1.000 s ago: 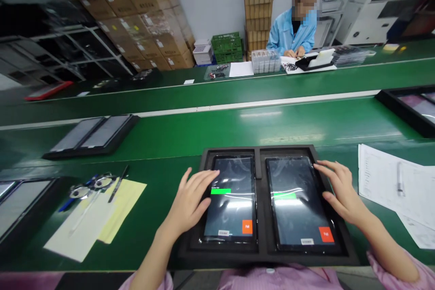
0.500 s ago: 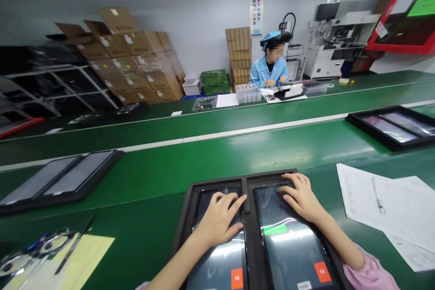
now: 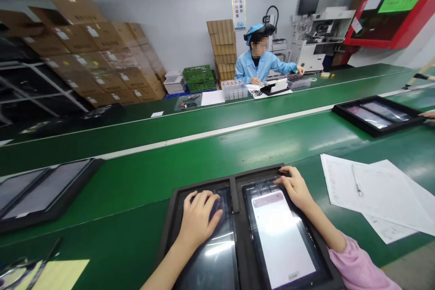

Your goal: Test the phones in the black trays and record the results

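A black foam tray (image 3: 238, 199) lies on the green belt in front of me and holds two tablets side by side. My left hand (image 3: 197, 218) rests flat on the upper part of the left tablet (image 3: 214, 258), whose screen is dark. My right hand (image 3: 295, 186) touches the top right corner of the right tablet (image 3: 280, 235), whose screen shows a white page. Both hands have their fingers spread and hold nothing.
White paper sheets (image 3: 374, 195) with a pen (image 3: 356, 180) lie to the right. Another black tray (image 3: 44, 192) with tablets sits at the left, a third (image 3: 375, 115) at the far right. A yellow sheet (image 3: 54, 274) is at bottom left. A co-worker in blue (image 3: 260, 65) sits across the belts.
The view has tilted up and to the right. My right hand slid to the top right corner of the right tablet, whose screen turned from dark to white. My left hand stayed on the left tablet.
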